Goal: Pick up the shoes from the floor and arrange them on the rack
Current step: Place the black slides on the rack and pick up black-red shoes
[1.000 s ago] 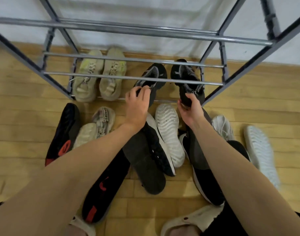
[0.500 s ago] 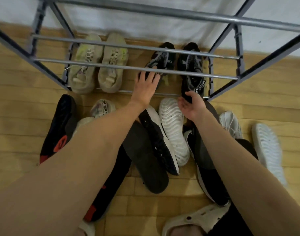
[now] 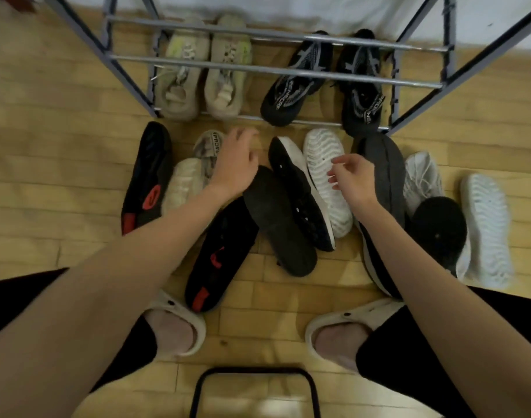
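Observation:
A metal rack (image 3: 276,71) stands at the top of the view. On its bottom level sit a beige pair (image 3: 204,73) at the left and a black knit pair (image 3: 324,82) at the right. Several shoes lie on the floor in front, most of them sole up: black ones with red marks (image 3: 149,179), a beige sneaker (image 3: 195,167), a dark flat sole (image 3: 276,221), a black-and-white shoe (image 3: 300,191), a white ribbed sole (image 3: 321,164). My left hand (image 3: 237,164) hovers over the beige sneaker, fingers loosely bent, empty. My right hand (image 3: 353,176) hangs over the white sole, empty.
More shoes lie at the right: a grey-black one (image 3: 384,176), a white sneaker (image 3: 422,176), a round black sole (image 3: 439,227), another white ribbed sole (image 3: 487,227). My feet in cream slippers (image 3: 179,324) stand on the wooden floor. A black frame (image 3: 255,387) is at the bottom.
Both hands have let go of the black knit pair on the rack and drawn back over the shoes on the floor. The camera has tilted down.

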